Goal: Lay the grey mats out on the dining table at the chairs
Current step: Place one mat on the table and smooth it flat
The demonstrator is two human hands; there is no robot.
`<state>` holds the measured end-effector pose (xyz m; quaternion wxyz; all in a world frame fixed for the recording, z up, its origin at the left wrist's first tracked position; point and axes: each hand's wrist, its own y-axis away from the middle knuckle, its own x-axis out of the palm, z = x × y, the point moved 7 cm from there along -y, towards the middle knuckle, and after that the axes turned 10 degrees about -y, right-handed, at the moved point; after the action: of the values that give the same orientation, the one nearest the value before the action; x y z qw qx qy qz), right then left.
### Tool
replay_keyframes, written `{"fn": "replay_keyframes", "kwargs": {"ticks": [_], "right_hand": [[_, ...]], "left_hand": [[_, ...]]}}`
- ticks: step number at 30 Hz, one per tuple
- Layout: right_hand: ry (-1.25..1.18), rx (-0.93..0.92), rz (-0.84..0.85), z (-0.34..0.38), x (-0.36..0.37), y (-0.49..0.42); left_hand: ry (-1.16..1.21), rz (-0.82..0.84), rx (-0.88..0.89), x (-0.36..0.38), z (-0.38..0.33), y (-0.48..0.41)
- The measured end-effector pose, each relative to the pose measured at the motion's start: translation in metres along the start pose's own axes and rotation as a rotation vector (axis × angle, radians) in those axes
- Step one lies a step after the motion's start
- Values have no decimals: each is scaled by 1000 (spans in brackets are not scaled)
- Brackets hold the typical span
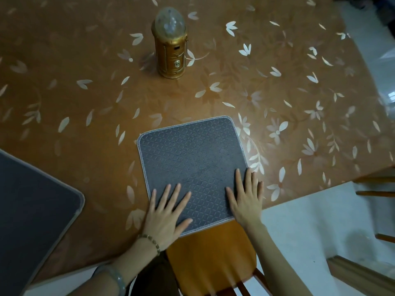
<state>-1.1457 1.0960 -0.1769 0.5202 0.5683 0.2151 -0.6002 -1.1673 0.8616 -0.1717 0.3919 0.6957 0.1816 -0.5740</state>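
Observation:
A grey mat (192, 154) with a pale stitched rim lies flat on the dining table (85, 107), its near edge at the table's edge above an orange wooden chair (211, 257). My left hand (166, 212) rests palm down on the mat's near left corner, fingers spread. Flat on the near right corner is my right hand (245, 197), its outer fingers reaching past the mat's edge onto the table. A second grey mat (32, 210) lies at the left, partly cut off by the picture's edge.
A gold lantern (171, 48) with a clear domed top stands upright at the table's far middle. The table wears a brown floral cloth. More wooden chair parts (376, 193) show at the right over a pale floor (310, 227).

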Motion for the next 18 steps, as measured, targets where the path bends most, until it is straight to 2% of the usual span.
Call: {"fn": "replay_keyframes", "kwargs": {"ticks": [7,10,14,18], "right_hand": [[76,17,-12,4,0,2],[44,-9,-61,32,3,24],[34,-148,12,80,40,68],[56,-132,64,86,52,74]], "left_hand": [[-23,20,-16,4,0,0],[-17,-16,21,-4,-10,3],[-17,-9,47,2,-17,16],[14,21,43,9,-11,18]]}}
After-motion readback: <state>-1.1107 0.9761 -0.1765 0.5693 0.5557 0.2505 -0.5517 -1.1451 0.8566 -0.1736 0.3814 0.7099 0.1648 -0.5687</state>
